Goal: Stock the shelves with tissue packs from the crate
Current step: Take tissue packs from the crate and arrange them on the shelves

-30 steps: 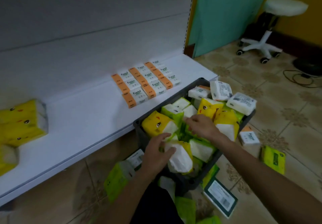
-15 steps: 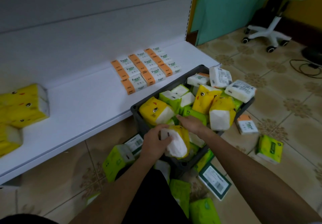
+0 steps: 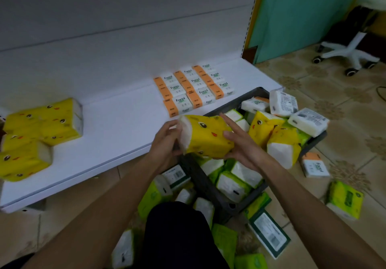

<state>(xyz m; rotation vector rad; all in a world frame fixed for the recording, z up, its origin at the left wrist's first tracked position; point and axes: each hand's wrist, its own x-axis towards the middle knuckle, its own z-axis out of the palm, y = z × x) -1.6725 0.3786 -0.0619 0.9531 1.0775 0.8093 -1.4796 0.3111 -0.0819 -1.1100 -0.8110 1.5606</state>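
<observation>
Nearest, a dark-clothed knee [image 3: 177, 237] sits among green packs [image 3: 344, 199] scattered on the tiled floor [image 3: 344, 122]. Above it the left hand [image 3: 167, 141] curls its fingers round the white end of a yellow tissue pack [image 3: 206, 138], while the right hand [image 3: 240, 145] lies spread, fingers straight, against the pack's other end. The pack is held in the air over the corner of the dark crate [image 3: 208, 189], just beside the front edge of the white shelf [image 3: 117, 135]. The crate is heaped with yellow, green and white packs. Farther back on the shelf lie rows of orange-and-white packs [image 3: 194, 89], with a cluster of yellow packs [image 3: 41, 126] well apart at its left. A white stool [image 3: 346, 51] stands beyond.
</observation>
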